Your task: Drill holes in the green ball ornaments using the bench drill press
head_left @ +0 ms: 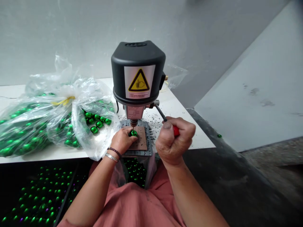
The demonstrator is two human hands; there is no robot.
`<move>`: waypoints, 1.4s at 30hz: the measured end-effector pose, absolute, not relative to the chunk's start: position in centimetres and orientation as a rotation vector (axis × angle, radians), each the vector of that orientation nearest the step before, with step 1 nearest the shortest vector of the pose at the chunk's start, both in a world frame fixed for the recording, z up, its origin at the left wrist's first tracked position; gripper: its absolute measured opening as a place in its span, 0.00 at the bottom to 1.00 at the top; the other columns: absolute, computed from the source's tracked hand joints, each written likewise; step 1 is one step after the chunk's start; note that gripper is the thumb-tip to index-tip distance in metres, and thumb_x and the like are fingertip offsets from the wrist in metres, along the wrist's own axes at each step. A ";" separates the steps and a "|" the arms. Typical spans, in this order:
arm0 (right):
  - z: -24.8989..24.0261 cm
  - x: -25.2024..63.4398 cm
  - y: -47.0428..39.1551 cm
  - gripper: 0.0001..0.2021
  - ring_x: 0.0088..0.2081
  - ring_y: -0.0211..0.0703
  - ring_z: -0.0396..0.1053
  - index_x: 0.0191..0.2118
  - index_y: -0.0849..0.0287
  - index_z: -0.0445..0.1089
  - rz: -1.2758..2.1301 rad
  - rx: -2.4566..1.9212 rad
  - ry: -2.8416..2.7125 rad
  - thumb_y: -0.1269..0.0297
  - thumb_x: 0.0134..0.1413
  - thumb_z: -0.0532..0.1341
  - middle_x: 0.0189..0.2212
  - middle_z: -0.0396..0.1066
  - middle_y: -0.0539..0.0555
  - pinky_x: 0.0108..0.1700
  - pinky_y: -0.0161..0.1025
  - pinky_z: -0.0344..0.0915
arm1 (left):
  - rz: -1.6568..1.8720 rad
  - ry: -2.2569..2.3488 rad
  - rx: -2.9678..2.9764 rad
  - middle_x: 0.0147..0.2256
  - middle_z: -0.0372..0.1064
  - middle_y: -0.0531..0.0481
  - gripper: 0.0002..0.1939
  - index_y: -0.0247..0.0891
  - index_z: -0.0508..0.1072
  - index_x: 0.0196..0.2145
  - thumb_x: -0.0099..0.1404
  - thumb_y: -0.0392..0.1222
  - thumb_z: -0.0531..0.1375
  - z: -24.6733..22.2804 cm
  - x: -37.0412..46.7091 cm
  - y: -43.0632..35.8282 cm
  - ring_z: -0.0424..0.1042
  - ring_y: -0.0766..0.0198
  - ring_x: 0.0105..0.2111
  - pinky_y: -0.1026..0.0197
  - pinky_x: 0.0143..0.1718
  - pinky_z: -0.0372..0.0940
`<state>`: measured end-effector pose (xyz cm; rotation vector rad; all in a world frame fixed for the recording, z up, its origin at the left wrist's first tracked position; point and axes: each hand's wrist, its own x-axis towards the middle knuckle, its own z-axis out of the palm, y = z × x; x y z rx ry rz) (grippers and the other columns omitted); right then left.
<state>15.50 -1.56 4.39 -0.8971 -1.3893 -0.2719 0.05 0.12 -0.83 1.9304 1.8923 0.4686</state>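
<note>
Under the chuck of a black drill press [138, 67], my left hand [123, 138] pinches a shiny green ball [134, 133] between thumb and fingers. The ball rests on a brown board [141, 142] lying on the metal base [149, 138]. The drill bit reaches down to the top of the ball; whether it has entered cannot be made out. My right hand [174, 138] is wrapped round the red knob of the feed lever [161, 113], at the right of the machine.
Clear plastic bags [68, 116] of green balls spread over the white table [194, 138] on the left, one open. Dark shavings lie around the base. Below are a bag of balls [134, 170] between the knees and a mass of green balls [42, 192]; one ball [219, 136] is on the floor.
</note>
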 end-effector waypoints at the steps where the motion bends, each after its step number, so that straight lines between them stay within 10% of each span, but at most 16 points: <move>1: 4.3 15.5 -1.6 0.07 0.29 0.31 0.60 0.36 0.57 0.58 -0.258 -0.895 -1.388 0.73 0.50 0.53 0.26 0.60 0.47 0.33 0.33 0.62 | 0.461 1.893 1.932 0.44 0.71 0.44 0.20 0.39 0.73 0.45 0.55 0.47 0.60 -0.9 0.0 0.1 0.70 0.58 0.43 0.60 0.45 0.62; 29: 10.4 15.0 -0.1 0.05 0.22 0.27 0.57 0.27 0.57 0.57 -0.177 -0.974 -1.279 0.67 0.53 0.53 0.21 0.57 0.45 0.25 0.29 0.57 | 0.399 1.318 1.713 0.34 0.76 0.51 0.18 0.40 0.77 0.37 0.46 0.45 0.65 2.7 -2.4 -3.7 0.72 0.62 0.34 0.65 0.34 0.63; 37: 10.3 15.1 0.0 0.05 0.23 0.26 0.56 0.28 0.58 0.57 -0.216 -0.957 -1.290 0.67 0.53 0.54 0.21 0.55 0.45 0.24 0.30 0.56 | 1.049 1.281 0.796 0.24 0.66 0.51 0.26 0.36 0.68 0.28 0.54 0.66 0.53 1.2 -1.6 -2.8 0.67 0.66 0.25 0.62 0.27 0.64; 42: 10.3 15.1 0.0 0.05 0.24 0.27 0.57 0.28 0.58 0.57 -0.202 -0.951 -1.291 0.66 0.53 0.54 0.22 0.55 0.45 0.25 0.29 0.56 | 1.186 1.098 0.515 0.27 0.65 0.54 0.08 0.36 0.67 0.27 0.51 0.40 0.62 1.0 -1.8 -2.5 0.67 0.70 0.29 0.61 0.37 0.67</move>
